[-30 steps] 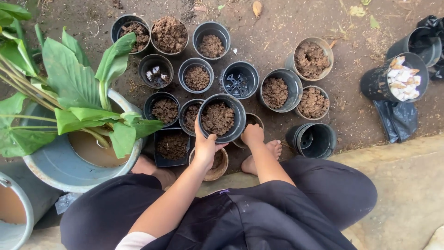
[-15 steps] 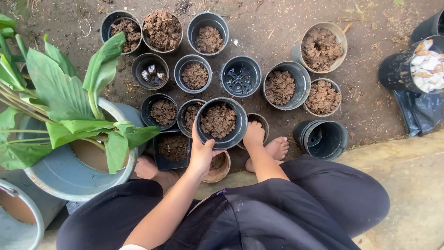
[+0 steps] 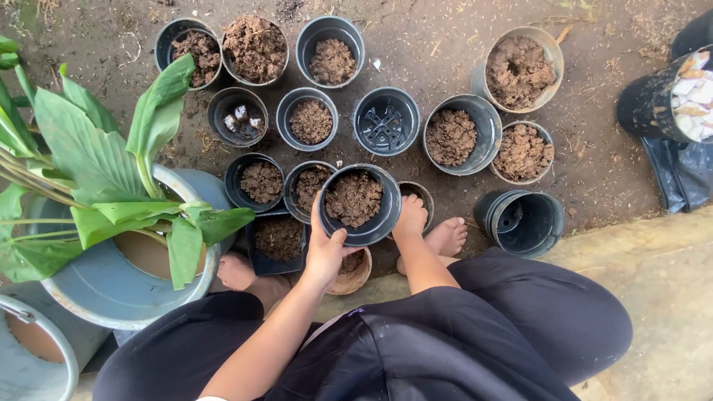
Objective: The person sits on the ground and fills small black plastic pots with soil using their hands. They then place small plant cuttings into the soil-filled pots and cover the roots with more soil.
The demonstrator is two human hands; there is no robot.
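We hold a soil-filled black pot (image 3: 359, 205) above the cluster of pots.

Our left hand (image 3: 324, 251) clasps its near rim, thumb over the edge; our right hand (image 3: 410, 217) grips the right side. The pot sits straight ahead, upright, above a small brown pot (image 3: 355, 272).

both hands (image 3: 327, 249) hold a soil-filled black pot (image 3: 359, 203) among pots.
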